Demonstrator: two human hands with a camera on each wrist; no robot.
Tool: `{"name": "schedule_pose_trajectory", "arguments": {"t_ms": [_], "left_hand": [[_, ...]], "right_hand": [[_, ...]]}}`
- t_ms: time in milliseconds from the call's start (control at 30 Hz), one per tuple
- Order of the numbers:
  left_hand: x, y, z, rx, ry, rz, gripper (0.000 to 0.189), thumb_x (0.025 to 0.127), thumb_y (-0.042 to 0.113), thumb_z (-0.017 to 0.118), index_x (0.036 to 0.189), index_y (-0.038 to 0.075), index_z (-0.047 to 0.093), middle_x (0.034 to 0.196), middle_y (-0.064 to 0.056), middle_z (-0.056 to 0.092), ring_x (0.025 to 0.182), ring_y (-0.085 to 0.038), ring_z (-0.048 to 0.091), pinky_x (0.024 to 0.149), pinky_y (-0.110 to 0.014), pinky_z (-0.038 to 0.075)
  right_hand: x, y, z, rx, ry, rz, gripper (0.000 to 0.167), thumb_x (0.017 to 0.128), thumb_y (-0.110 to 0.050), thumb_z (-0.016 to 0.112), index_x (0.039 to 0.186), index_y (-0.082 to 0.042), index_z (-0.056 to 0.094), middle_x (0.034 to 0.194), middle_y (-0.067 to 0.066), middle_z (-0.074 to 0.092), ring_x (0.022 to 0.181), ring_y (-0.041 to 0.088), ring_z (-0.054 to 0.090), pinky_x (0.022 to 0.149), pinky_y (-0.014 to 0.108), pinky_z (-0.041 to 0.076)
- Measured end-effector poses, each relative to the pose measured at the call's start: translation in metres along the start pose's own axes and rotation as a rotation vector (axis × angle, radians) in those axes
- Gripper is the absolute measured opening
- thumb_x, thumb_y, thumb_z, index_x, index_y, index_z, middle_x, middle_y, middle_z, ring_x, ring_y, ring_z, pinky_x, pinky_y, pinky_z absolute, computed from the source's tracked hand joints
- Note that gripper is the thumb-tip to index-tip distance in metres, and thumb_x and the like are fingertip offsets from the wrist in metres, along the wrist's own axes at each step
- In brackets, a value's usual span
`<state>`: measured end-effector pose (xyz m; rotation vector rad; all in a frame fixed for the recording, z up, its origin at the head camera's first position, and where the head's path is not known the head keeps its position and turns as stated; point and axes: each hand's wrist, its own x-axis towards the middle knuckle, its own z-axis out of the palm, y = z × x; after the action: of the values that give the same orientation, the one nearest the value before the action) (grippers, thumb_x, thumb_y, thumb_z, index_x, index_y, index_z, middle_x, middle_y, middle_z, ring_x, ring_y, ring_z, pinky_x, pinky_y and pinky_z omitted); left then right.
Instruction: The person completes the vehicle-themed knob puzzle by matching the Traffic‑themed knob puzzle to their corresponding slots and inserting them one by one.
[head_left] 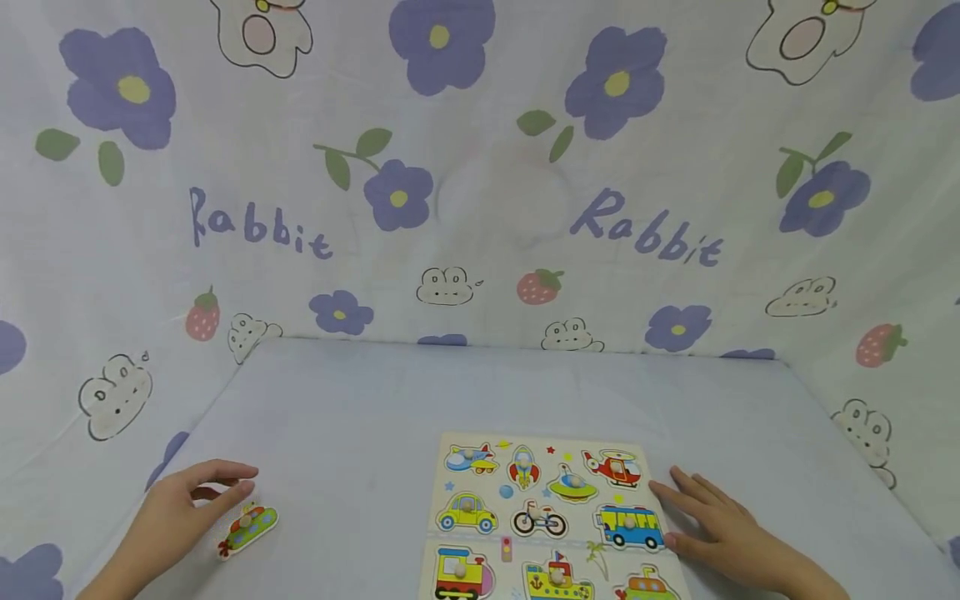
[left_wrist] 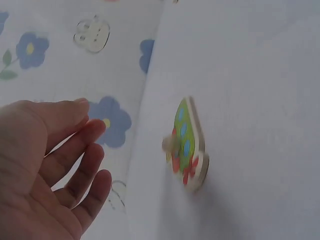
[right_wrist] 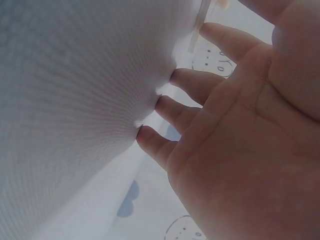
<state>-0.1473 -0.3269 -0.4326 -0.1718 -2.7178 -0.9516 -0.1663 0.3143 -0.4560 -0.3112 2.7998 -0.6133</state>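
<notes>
Green wooden puzzle piece [head_left: 248, 527] lies just beside the left hand [head_left: 176, 508], untouched.

A puzzle board [head_left: 543, 447] lay on the table [head_left: 360, 417], a loose puzzle piece [head_left: 248, 527] well to its left (near the table's edge), each beside a hand.

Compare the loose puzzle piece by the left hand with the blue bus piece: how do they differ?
The loose puzzle piece lies on the cloth beside the left hand, off the board; the blue bus piece sits in its slot. The loose one is green and red, the bus blue. Both carry knobs.
</notes>
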Motion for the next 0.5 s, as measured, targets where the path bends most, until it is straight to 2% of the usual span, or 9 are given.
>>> {"name": "schedule_pose_trajectory", "arguments": {"t_ms": [67, 167, 400, 500], "left_hand": [[-0.001, -0.008, -0.005, 0.0, 0.009, -0.012, 0.02, 0.092, 0.029, 0.072, 0.106, 0.016, 0.074, 0.097, 0.007, 0.072, 0.09, -0.002, 0.062, 0.072, -0.02, 0.051], [-0.002, -0.016, -0.008, 0.003, -0.011, -0.049, 0.021, 0.092, 0.032, 0.071, 0.106, 0.016, 0.074, 0.098, 0.008, 0.072, 0.09, 0.001, 0.06, 0.073, -0.02, 0.051], [-0.006, -0.028, -0.001, -0.07, -0.161, -0.166, 0.027, 0.088, 0.032, 0.076, 0.108, 0.013, 0.073, 0.101, 0.002, 0.071, 0.088, -0.009, 0.062, 0.072, -0.024, 0.052], [-0.007, -0.032, 0.002, -0.113, -0.204, -0.217, 0.033, 0.085, 0.033, 0.079, 0.109, 0.011, 0.072, 0.101, 0.0, 0.071, 0.087, -0.013, 0.063, 0.073, -0.025, 0.052]], "right_hand": [[0.0, 0.0, 0.0, -0.002, 0.004, -0.01, 0.077, 0.084, -0.06, 0.065, 0.148, -0.023, 0.047, 0.159, 0.02, 0.021, 0.14, 0.053, 0.007, 0.097, 0.078, 0.01], [0.0, 0.001, 0.0, -0.003, 0.008, -0.017, 0.076, 0.085, -0.06, 0.065, 0.148, -0.023, 0.047, 0.159, 0.02, 0.021, 0.14, 0.053, 0.007, 0.097, 0.078, 0.01], [0.001, 0.003, 0.001, -0.015, 0.012, -0.023, 0.075, 0.085, -0.06, 0.064, 0.148, -0.024, 0.046, 0.159, 0.02, 0.021, 0.14, 0.053, 0.007, 0.097, 0.078, 0.012], [0.0, 0.003, 0.001, -0.015, 0.013, -0.021, 0.075, 0.085, -0.06, 0.064, 0.148, -0.025, 0.046, 0.159, 0.019, 0.021, 0.141, 0.052, 0.007, 0.096, 0.078, 0.012]]}}
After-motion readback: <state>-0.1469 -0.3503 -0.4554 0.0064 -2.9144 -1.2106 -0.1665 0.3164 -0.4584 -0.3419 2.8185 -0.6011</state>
